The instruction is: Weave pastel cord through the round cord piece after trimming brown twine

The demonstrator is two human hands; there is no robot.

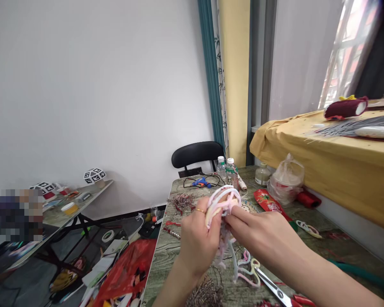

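Note:
Thick, fluffy pastel yarn (223,206) in pink, white and pale yellow is looped in a bundle above the wooden table. My left hand (200,234), with a ring on one finger, grips the loops from the left, its fingers wrapped round them. From the right, my right hand (259,228) pinches the strands, fingertips pressed close to the bundle. A tail of the same yarn hangs below and lies in loose curls on the tabletop. Beside those curls rest scissors (277,292) with red handles, blades pointing toward the yarn, partly under my right forearm.
At the table's far end are a blue glue gun (201,182), two bottles (231,170) and a jar (262,175). Tangled brown-red yarn (206,294) lies near me. A plastic bag (286,179) stands right, below a yellow-clothed surface (307,147). A black chair (196,153) is behind.

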